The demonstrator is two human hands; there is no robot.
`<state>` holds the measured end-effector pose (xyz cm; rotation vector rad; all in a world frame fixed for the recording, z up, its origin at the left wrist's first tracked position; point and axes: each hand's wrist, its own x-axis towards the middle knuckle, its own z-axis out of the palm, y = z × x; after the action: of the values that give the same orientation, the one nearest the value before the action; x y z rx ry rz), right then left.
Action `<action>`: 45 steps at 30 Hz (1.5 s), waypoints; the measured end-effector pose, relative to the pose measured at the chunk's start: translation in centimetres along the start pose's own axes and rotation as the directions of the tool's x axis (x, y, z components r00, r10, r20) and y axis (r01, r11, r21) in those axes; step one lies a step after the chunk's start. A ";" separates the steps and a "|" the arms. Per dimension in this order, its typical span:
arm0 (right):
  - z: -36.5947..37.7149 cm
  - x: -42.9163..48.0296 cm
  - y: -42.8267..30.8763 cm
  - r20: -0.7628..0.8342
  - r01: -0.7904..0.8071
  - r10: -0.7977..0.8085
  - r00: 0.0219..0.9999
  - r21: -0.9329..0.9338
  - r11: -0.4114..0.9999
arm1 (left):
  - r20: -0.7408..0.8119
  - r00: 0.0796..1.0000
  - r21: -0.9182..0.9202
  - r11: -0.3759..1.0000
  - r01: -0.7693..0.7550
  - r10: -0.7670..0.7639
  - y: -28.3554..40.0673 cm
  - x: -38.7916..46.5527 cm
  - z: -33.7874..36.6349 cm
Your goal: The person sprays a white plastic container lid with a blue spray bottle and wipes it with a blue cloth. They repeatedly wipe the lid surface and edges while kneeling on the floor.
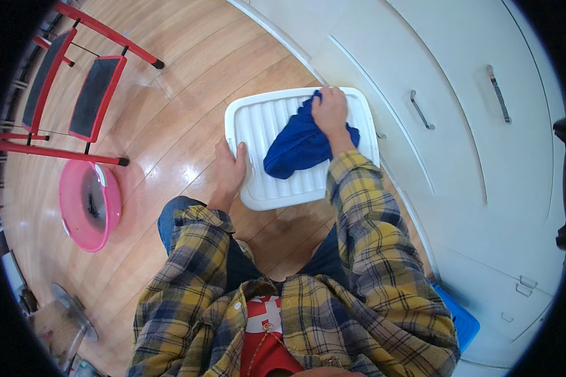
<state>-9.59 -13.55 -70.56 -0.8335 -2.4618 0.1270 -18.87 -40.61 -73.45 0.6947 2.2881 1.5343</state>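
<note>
A ribbed white plastic lid (pixel 259 186) with a raised rim lies before me, above the wooden floor; what is under it is hidden. My right hand (pixel 331 110) grips a dark blue cloth (pixel 295 146), which lies bunched across the lid's ribs near its far right part. My left hand (pixel 231 165) holds the lid's left edge, with the thumb on top of the rim and the fingers at the outer side.
White cabinets (pixel 382 70) with metal handles run along the right. At the upper left stands a red step ladder (pixel 96 99) with dark treads. Beside it, a pink basin (pixel 115 202) holds water and something dark. A blue plastic container (pixel 462 325) is at the lower right.
</note>
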 end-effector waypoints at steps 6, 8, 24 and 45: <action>-3.0 1.0 6.5 0.028 -0.371 0.402 0.915 -0.329 0.868 | 0.083 0.995 0.067 0.997 0.044 -0.050 -0.9 0.7 0.2; -3.2 0.5 6.9 -0.003 -0.358 0.374 0.928 -0.297 0.885 | 0.138 0.983 0.019 0.993 0.117 -0.118 -0.6 0.4 -0.5; -1.5 1.3 1.1 0.422 -0.461 0.324 0.846 0.278 0.843 | 0.225 0.971 0.549 0.833 -0.059 -0.080 3.8 0.8 -3.0; -2.7 -2.3 2.0 0.240 -0.200 0.123 0.963 0.329 0.923 | 0.158 0.984 0.578 0.815 -0.028 -0.078 4.1 -1.6 -1.8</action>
<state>-5.61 -13.52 -69.85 -0.8993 -2.4531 0.7318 -17.49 -41.59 -69.04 0.8958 2.6148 0.6969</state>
